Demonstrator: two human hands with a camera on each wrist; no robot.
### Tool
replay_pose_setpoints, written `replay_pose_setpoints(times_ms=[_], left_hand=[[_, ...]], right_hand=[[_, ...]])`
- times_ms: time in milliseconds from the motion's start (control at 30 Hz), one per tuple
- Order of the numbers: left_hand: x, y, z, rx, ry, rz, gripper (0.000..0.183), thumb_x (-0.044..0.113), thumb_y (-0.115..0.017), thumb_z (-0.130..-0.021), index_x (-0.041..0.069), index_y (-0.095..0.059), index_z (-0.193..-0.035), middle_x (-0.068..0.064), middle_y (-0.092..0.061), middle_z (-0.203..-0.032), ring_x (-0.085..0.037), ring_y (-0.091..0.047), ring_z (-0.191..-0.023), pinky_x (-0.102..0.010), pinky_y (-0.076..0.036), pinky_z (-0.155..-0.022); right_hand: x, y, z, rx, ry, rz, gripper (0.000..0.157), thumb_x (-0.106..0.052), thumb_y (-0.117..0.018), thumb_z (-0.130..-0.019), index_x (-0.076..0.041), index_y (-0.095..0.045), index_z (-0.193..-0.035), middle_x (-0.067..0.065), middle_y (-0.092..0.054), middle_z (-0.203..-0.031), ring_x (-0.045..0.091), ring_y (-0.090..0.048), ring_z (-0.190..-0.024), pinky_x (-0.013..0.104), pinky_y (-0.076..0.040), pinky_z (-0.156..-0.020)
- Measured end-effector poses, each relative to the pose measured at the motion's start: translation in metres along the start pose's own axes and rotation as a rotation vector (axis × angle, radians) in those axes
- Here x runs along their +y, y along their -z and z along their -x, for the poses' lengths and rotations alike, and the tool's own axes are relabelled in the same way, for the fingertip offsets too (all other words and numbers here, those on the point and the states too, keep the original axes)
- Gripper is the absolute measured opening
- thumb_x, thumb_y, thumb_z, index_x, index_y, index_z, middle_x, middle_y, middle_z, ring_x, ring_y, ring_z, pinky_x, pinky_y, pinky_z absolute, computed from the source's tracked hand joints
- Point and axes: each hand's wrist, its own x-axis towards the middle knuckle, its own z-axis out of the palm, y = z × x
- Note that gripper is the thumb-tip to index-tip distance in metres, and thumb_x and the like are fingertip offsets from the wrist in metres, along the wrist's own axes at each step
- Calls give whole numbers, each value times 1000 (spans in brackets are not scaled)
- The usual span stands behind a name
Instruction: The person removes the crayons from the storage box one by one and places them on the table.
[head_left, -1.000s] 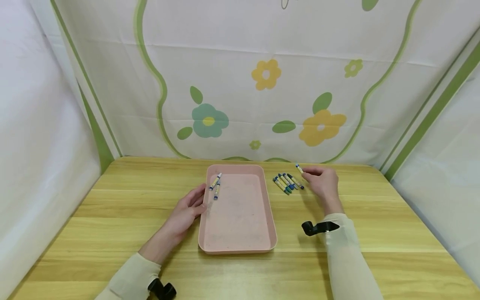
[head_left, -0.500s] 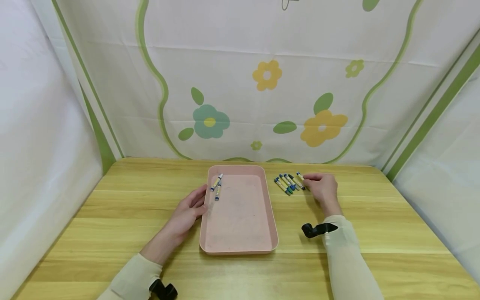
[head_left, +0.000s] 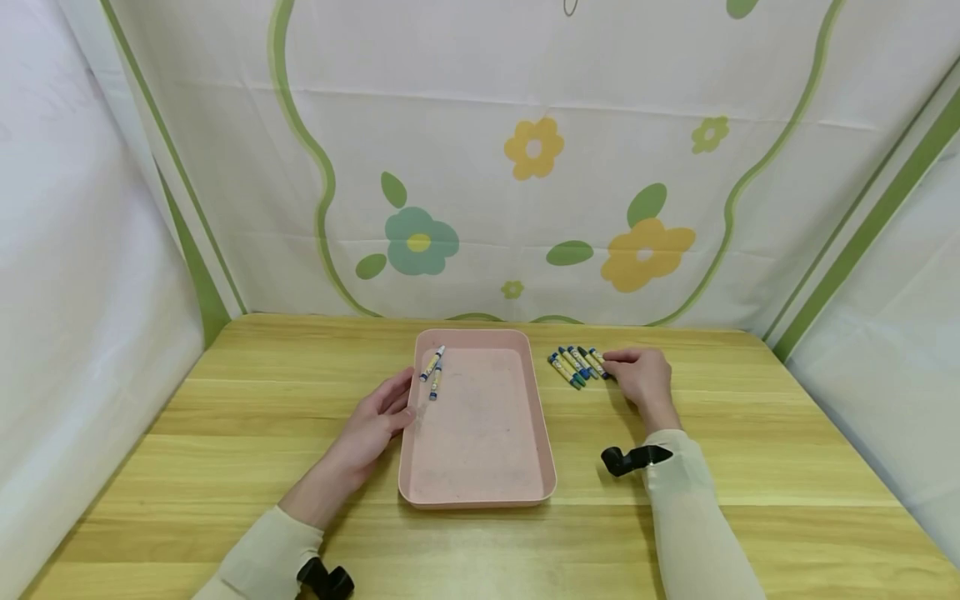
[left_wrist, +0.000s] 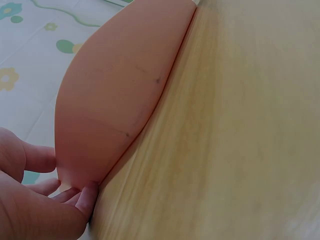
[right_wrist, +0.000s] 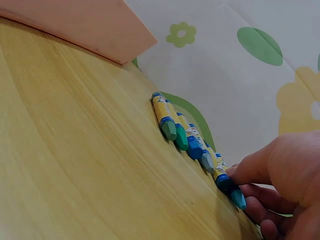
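Observation:
My left hand [head_left: 366,429] rests against the left side of a pink tray [head_left: 480,497], its fingers touching the outer wall [left_wrist: 110,105] in the left wrist view. My right hand [head_left: 643,375] pinches a crayon [right_wrist: 222,181] with a teal tip and a yellow and blue wrapper. That crayon lies low at the right end of a row of crayons [head_left: 564,372] on the table. In the right wrist view the row shows green [right_wrist: 169,131], blue and grey tips. Inside the tray, near its far left corner, are two more crayons [head_left: 432,364].
A wooden table [head_left: 225,450] carries everything. Behind it hangs a white cloth [head_left: 450,150] with flowers and green lines, and white cloth also flanks both sides. The tray's right wall [head_left: 542,417] stands between the row and the left hand.
My right hand has lowered the crayon from above the table to the right end of the row, moving slightly left and nearer. The left hand and the tray stay in place.

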Motion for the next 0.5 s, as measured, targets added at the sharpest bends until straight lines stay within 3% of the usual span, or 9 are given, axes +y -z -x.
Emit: replay_pose_setpoints(times_ms=[500], left_hand=[[0, 0, 0, -3, 1, 2, 67, 0, -48, -108, 10, -24, -169, -13, -23, -177, -34, -22, -165, -53, -25, -133]], right_hand=[[-2, 0, 1, -20, -24, -17, 28, -26, -74, -98, -10, -82, -119, 19, -74, -133, 39, -61, -136, 52, -48, -115]])
